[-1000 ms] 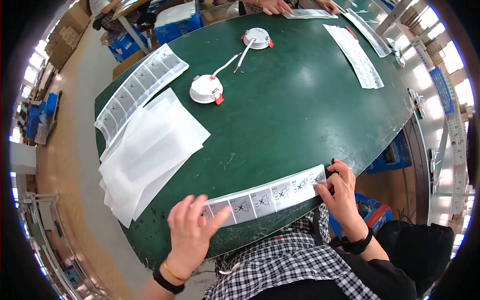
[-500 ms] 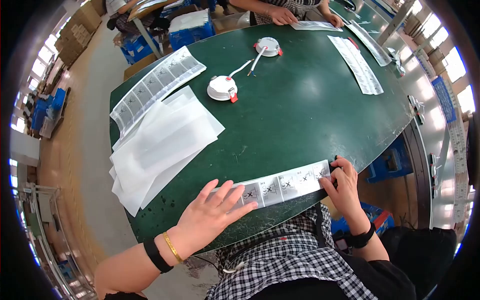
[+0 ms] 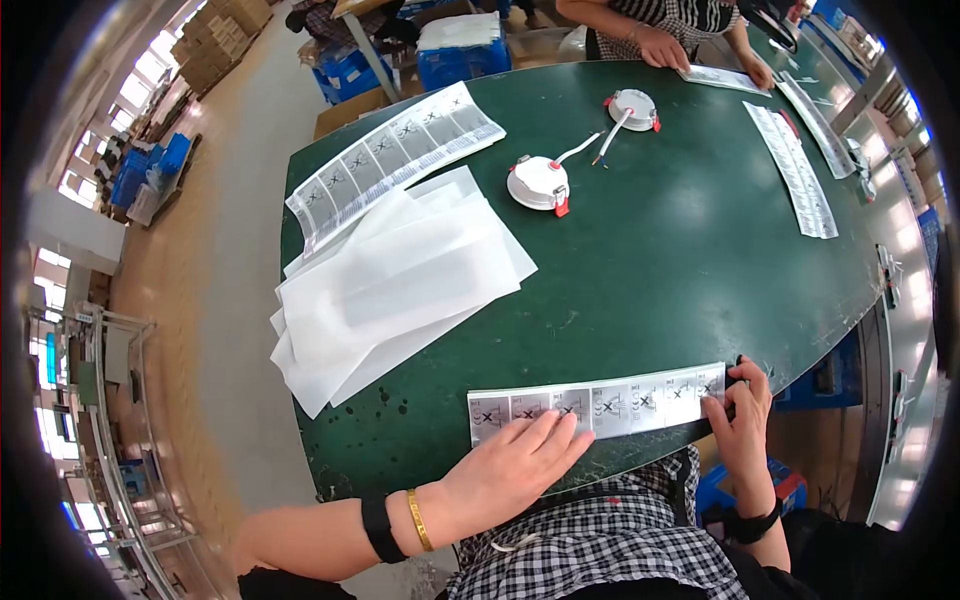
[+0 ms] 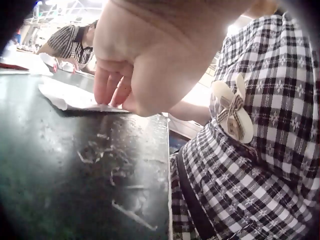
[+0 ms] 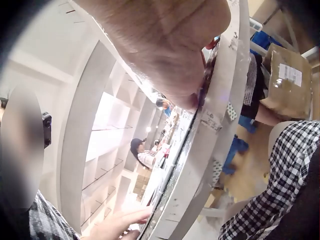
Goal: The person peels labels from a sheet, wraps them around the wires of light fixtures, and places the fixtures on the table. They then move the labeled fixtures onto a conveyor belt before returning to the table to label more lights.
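One person is sitting at one green table, and two hands are working on one label strip stack lying along its near edge. The left hand is lying across the left half of the label strip stack; its fingers are reaching out nearly straight, close together, with the fingertips touching the printed top. The right hand is holding the right end, its thumb pressing on the top and its fingers curling round the end, pinching it.

Beyond and to the left of the label strip stack, one pile of white sheets is lying in overlapping layers, too covered to count. Farther off on that side, one wide printed sheet is partly touching the pile. Two round white fixtures, the nearer and the farther, are resting beyond the label strip stack, each showing one white cable and red parts.

Far beyond its right end, two silvery strips are lying near each other, with one red object between them. Two hands of another person are touching one far strip, directly across the table.
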Motion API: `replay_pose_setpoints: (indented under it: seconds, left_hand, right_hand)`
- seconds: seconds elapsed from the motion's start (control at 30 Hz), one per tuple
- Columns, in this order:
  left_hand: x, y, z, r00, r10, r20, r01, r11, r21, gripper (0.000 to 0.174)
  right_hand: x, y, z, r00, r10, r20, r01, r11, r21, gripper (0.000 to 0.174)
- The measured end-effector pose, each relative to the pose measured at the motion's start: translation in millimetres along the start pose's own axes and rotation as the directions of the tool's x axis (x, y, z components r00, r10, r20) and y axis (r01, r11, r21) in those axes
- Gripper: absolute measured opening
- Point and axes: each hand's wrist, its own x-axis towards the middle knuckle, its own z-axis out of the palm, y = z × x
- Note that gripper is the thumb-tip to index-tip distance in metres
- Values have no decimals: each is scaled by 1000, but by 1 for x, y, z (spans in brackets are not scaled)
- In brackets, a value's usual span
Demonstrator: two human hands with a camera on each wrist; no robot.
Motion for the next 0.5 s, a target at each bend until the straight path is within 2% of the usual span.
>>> replay_pose_setpoints:
  seconds: [0.2,0.27,0.33,0.37,0.4,0.43,0.47,0.5]
  left_hand:
    - [2,-5,2,999,-20,-27,17,996,-84,46]
    - [8,-8,-2,1000,-14,13,15,997,-74,44]
    - [13,-9,-2,1000,-13,-27,12,999,-33,42]
    - [14,-9,-1,999,-2,-36,1,1000,-13,44]
    - [15,-8,-1,999,4,-44,-3,1000,12,45]
    - [17,-8,-1,998,22,-53,-22,1000,4,45]
    - [20,-8,-2,999,20,-27,-20,1000,1,48]
    - [22,-9,-3,1000,16,1,-16,1000,1,51]
  right_hand:
    - [1,1,0,1000,-15,1,15,1000,-12,25]
    - [2,-2,-1,1000,-6,-15,6,1000,1,24]
    - [1,2,2,997,-46,-61,48,998,29,22]
    - [0,1,2,998,-19,-60,21,999,32,23]
    - [1,0,1,998,3,-59,0,999,41,25]
    - [2,-2,-2,998,18,-60,-15,998,56,35]
    - [5,-3,-3,987,16,-159,11,986,167,43]
    - [10,-11,-7,965,-59,-257,86,992,96,46]
